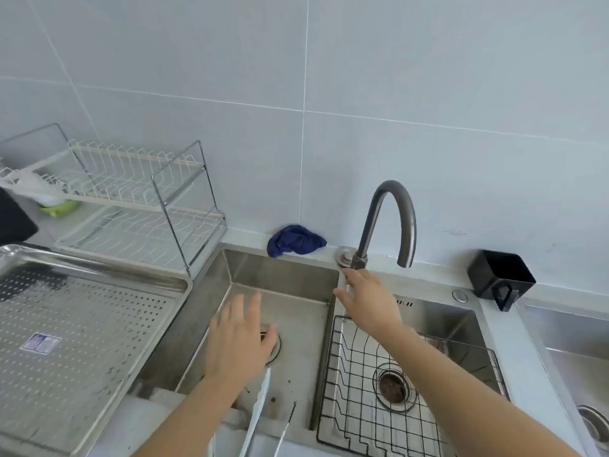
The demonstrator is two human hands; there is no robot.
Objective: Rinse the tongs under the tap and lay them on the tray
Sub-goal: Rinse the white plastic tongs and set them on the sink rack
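Tongs [260, 413], one pair, lie nearest the camera at lower centre, on the front edge of the left sink basin [283, 278], arms parted, tips pointing into the basin; they are not held.

Items, largest first:

1. Worktop [514, 328], one, pale, running across the frame under the tiled wall.
2. Sink basins, two seen whole at centre, a third partly seen at the right edge. One black wire basket [349, 374] sits in the middle basin.
3. Perforated steel tray [99, 268], one, at left, bearing one label; the place where the tongs are to be laid.
4. Dish rack [138, 199], one, two tiers, upper left.
5. Tap [392, 206], one, grey gooseneck, spout over the middle basin; no water is seen running.
6. Black cup [497, 278], one, at right.
7. Blue cloth [295, 240], one, behind the left basin.
8. Left hand [239, 338], over the left basin, fingers spread, holding nothing.
9. Right hand [372, 298], at the tap base; its fingers appear closed on the pale lever, though the grip is partly hidden.

Step judged in hand: water to be started. The flow is best kept moderate, and the tongs taken up near the hinge and brought beneath the spout.
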